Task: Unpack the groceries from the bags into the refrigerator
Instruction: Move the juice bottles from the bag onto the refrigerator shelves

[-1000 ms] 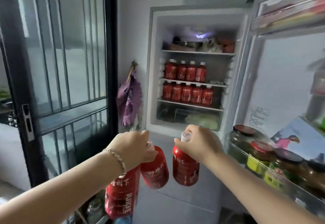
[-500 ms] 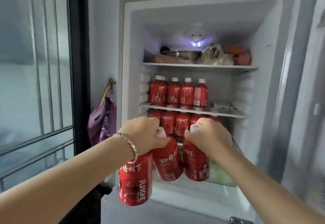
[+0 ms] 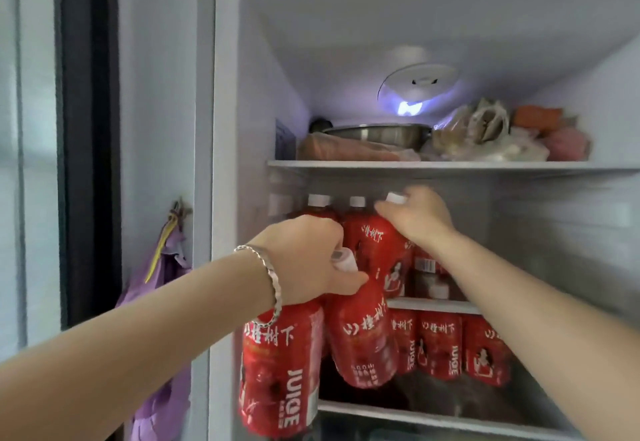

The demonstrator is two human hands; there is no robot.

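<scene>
left hand (image 3: pixel 304 260): fist closed around the necks of two red plastic juice bottles with white caps, in front of the fridge's left edge
hanging bottle, outer (image 3: pixel 280 371): red label reading JUICE, dangles below the left hand, outside the fridge front
hanging bottle, inner (image 3: pixel 363 336): tilted, white cap poking out by the thumb, body leaning in over the front edge of the lower shelf
risk, left: two necks in one fist looks like a weak grip; the inner bottle could slip out and drop, or swing into the row on the lower glass shelf (image 3: pixel 433 413)
right hand (image 3: pixel 415 218): clamped over the cap end of a third red juice bottle (image 3: pixel 381 253), tipped, at the front edge of the middle white shelf (image 3: pixel 436 304)
risk, right: pushing in tilted could knock over the red bottles (image 3: pixel 320 208) standing at the left of that shelf; the gap under the upper shelf (image 3: pixel 450 165) looks tight, so the cap may catch
middle shelf, right part: free space, hard to read, blurred
upper shelf load: steel pan (image 3: pixel 377 132), wrapped food; not in the way
</scene>
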